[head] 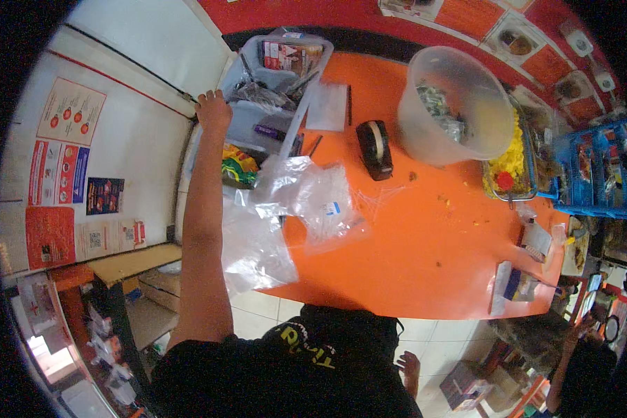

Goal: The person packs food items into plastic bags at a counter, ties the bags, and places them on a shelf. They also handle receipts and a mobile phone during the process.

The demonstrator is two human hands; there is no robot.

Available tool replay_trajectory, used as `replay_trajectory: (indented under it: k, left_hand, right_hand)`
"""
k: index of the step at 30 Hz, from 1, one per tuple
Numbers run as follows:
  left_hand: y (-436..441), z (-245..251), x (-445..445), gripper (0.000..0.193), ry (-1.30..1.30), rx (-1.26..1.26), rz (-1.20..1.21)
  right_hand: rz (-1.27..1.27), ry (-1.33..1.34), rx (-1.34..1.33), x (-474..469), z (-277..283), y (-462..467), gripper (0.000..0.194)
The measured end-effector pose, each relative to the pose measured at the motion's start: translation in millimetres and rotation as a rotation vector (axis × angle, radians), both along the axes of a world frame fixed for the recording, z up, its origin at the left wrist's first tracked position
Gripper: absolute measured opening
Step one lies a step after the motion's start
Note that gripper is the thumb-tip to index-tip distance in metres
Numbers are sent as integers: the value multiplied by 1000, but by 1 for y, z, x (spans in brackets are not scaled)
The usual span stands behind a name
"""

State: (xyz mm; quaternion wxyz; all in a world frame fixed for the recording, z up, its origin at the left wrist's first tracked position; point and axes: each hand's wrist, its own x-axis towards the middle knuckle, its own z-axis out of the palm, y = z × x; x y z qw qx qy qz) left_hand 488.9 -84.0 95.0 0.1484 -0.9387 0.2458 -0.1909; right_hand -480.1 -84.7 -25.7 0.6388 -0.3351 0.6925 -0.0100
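My left hand (213,111) reaches to the far left, at the rim of a grey plastic tub (230,117) and near the edge of a white panel; whether it grips either cannot be told. Inside the tub lie a boxed item, dark utensils and a purple packet (268,131). Below that hand, under my forearm's right side, are a green and yellow packet (240,168) and clear plastic bags (292,193). My right hand (408,362) hangs low beside my body, beyond the near table edge, fingers slightly spread, with nothing seen in it.
On the orange table (397,240) stand a black tape dispenser (374,149), a large translucent bucket (423,141) holding small packets, and a glass dish of yellow food (512,157). Blue baskets (595,167) are at the right. Another person (588,366) is at the lower right.
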Motion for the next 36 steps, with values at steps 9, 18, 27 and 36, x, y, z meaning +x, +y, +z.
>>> replay_trajectory:
  k: [9,18,27,36]
  left_hand:
    - [26,-42,38,20,19,78,-59]
    - [38,-16,54,35,-6,-131,22]
    - [109,-104,149,28,84,-188,-307]
    - [75,41,19,31,57,-912,-603]
  right_hand:
    - [148,112,-93,45,11,-9,34]
    - [125,124,-143,43,25,-5,30]
    - [537,334,-445,42,14,6,29]
    - [460,138,-230,125,90,-65,27]
